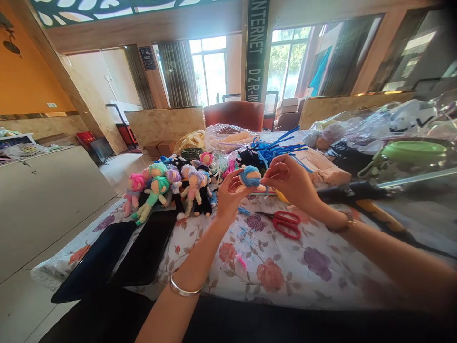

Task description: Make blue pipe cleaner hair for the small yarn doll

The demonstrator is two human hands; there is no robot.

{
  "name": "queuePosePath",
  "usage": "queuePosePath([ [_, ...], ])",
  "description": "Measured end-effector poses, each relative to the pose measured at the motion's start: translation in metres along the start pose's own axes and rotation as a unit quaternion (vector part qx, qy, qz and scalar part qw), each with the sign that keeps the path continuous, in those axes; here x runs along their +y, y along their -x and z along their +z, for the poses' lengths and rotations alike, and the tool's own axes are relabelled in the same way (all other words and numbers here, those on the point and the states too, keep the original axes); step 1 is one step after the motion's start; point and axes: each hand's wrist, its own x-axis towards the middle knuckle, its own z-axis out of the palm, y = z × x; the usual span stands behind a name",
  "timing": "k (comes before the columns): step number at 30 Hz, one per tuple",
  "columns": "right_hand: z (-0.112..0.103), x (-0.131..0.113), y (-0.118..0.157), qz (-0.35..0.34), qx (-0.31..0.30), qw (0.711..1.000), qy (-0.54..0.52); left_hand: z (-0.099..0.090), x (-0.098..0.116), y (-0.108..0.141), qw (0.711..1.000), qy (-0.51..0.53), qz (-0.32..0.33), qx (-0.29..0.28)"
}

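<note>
My left hand (230,193) grips a small doll head (252,175) with a cream face and blue fuzzy strands wrapped around it. At the head's right side, the fingers of my right hand (291,178) are pinched on a blue fuzzy strand (257,182). Both hands are raised above the flowered table cover. Just below them lie red-handled scissors (285,223), blades pointing left. A short blue fuzzy piece (243,210) rests on the cover beside the blades. Behind the hands, a bundle of blue fuzzy stems (273,152) spreads out.
Several finished dolls (171,183) crowd the table's left side, behind two dark flat panels (146,252). On the right are a glue gun (374,209), a green container (414,155) and clear plastic bags (403,116). Peach material (328,171) lies behind my right hand.
</note>
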Motion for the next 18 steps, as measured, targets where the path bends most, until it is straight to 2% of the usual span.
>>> queuePosePath([
  [5, -0.001, 0.002, -0.0009, 0.019, -0.012, 0.999, -0.036, 0.0001, 0.0016, 0.0007, 1.0, 0.001, -0.008, -0.007],
  [12, -0.0024, 0.0021, -0.0024, 0.013, -0.005, 0.998, -0.065, -0.0001, 0.0018, 0.0009, 1.0, 0.017, -0.018, -0.019],
  [15, -0.0035, 0.0032, -0.0017, 0.006, 0.004, 0.999, -0.053, 0.0003, 0.002, 0.0009, 0.999, 0.026, -0.023, -0.021],
  [18, -0.0046, 0.0075, -0.0004, -0.032, 0.016, 0.999, -0.007, 0.0004, 0.0021, 0.0006, 0.999, 0.034, -0.028, -0.017],
])
